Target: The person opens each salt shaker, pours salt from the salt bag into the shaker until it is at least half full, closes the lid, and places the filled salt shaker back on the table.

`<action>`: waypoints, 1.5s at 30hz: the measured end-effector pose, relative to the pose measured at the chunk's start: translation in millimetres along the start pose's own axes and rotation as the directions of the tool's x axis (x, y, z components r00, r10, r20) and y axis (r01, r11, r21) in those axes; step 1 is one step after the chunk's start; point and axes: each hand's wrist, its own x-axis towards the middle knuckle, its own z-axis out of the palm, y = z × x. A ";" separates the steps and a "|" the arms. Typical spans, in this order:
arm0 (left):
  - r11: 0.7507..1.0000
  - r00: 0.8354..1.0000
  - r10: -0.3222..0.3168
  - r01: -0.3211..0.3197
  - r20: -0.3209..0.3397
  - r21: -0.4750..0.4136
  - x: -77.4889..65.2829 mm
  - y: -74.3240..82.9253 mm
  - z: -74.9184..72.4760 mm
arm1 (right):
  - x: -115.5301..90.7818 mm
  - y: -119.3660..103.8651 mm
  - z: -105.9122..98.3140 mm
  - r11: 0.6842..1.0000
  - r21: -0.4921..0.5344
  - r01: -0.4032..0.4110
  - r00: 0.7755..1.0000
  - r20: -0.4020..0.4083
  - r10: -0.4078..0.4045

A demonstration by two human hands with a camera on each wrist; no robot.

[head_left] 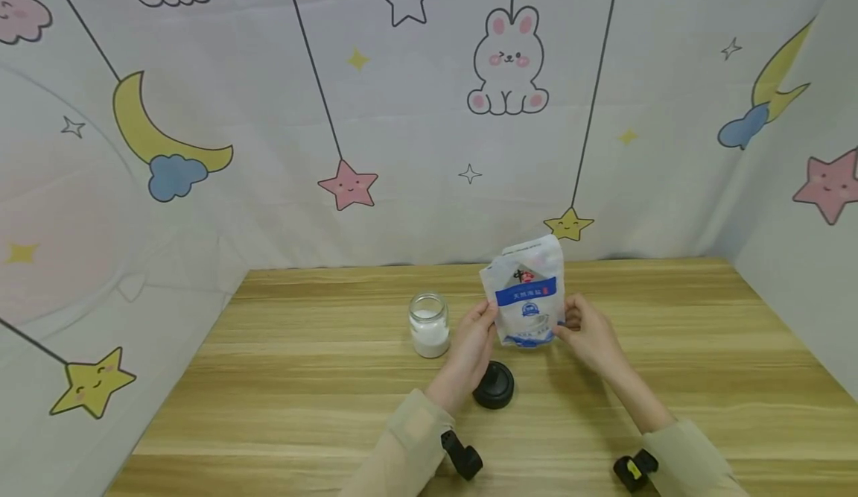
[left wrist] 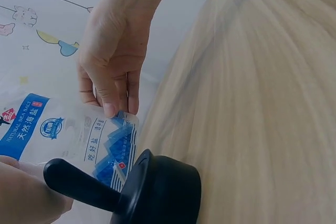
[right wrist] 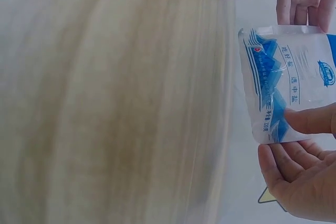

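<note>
Both hands hold up a white and blue bag of sea salt (head_left: 529, 299), its printed front toward the head camera. My left hand (head_left: 471, 344) grips its left edge, the thumb on the front. At the lower right corner my right hand (head_left: 590, 333) pinches the bag between thumb and fingers, which the right wrist view shows closely (right wrist: 310, 171). Left of the left hand stands an uncovered glass jar (head_left: 429, 325) with white salt inside. A round black lid (head_left: 494, 387) with a knob lies on the table below the bag, partly behind the left hand.
The wooden table (head_left: 302, 378) reaches back to a white curtain (head_left: 415, 109) printed with stars, moons and a rabbit. Black wrist cameras (head_left: 462, 456) sit at both sleeves.
</note>
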 end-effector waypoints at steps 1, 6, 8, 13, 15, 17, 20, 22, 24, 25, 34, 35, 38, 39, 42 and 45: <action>1.000 1.000 0.001 -0.001 0.002 0.009 0.0 0.0 0.0 | 0.1 0.3 0.0 1.000 -0.002 -0.001 1.000 0.002 0.001; 0.997 1.000 -0.009 0.008 0.003 0.073 1.0 0.7 0.8 | 1.8 2.2 0.0 1.000 -0.013 -0.006 1.000 0.005 0.006; 0.995 1.000 -0.015 0.014 0.010 0.096 2.0 0.6 0.9 | 2.5 2.9 0.2 1.000 -0.014 -0.005 1.000 0.002 0.005; 0.992 0.999 -0.021 0.016 0.041 0.123 4.5 0.2 0.5 | 3.3 3.3 0.5 1.000 -0.003 -0.012 1.000 -0.003 0.012; 0.991 0.998 -0.022 0.015 0.053 0.134 4.9 0.6 0.7 | 3.5 3.3 0.4 1.000 0.006 -0.014 1.000 -0.006 0.014; 0.989 0.998 -0.024 0.015 0.063 0.144 5.3 0.8 0.9 | 3.8 3.3 0.3 1.000 0.012 -0.012 1.000 -0.008 0.012; 0.986 0.997 -0.024 0.012 0.071 0.165 5.9 0.3 1.0 | 4.2 3.7 0.1 1.000 0.017 -0.007 1.000 -0.012 0.007; 0.985 0.997 -0.026 0.013 0.074 0.174 6.3 -0.6 0.7 | 4.2 3.9 0.0 1.000 0.020 -0.004 1.000 -0.015 0.005; 0.983 0.997 -0.026 0.011 0.077 0.185 6.5 -1.7 0.2 | 4.2 4.1 0.0 1.000 0.024 -0.004 1.000 -0.017 0.005; 0.982 0.997 -0.028 0.013 0.078 0.190 6.5 -1.9 0.0 | 4.1 4.2 0.1 1.000 0.026 -0.005 1.000 -0.018 0.005; 0.976 0.996 -0.036 0.017 0.082 0.218 6.6 -1.7 -0.8 | 3.4 3.8 0.0 0.999 0.033 -0.010 1.000 -0.021 0.011; 0.973 0.996 -0.035 0.016 0.081 0.228 6.2 -1.7 -1.0 | 3.4 3.8 -0.1 0.999 0.034 -0.010 1.000 -0.020 0.011; 0.964 0.997 -0.030 0.009 0.075 0.267 4.3 -1.4 -1.2 | 3.4 4.0 -0.5 0.999 0.037 -0.008 1.000 -0.018 0.009; 0.960 0.997 -0.027 0.006 0.072 0.278 3.9 -1.4 -1.2 | 3.5 4.3 -0.6 0.999 0.037 -0.007 1.000 -0.018 0.008; 0.953 0.998 -0.016 -0.005 0.067 0.303 2.9 -2.0 -1.6 | 3.4 4.9 -0.7 0.999 0.042 -0.003 1.000 -0.019 0.004; 0.948 0.998 -0.006 -0.013 0.060 0.317 2.4 -2.6 -1.6 | 3.1 5.2 -1.0 0.999 0.047 0.001 1.000 -0.018 0.000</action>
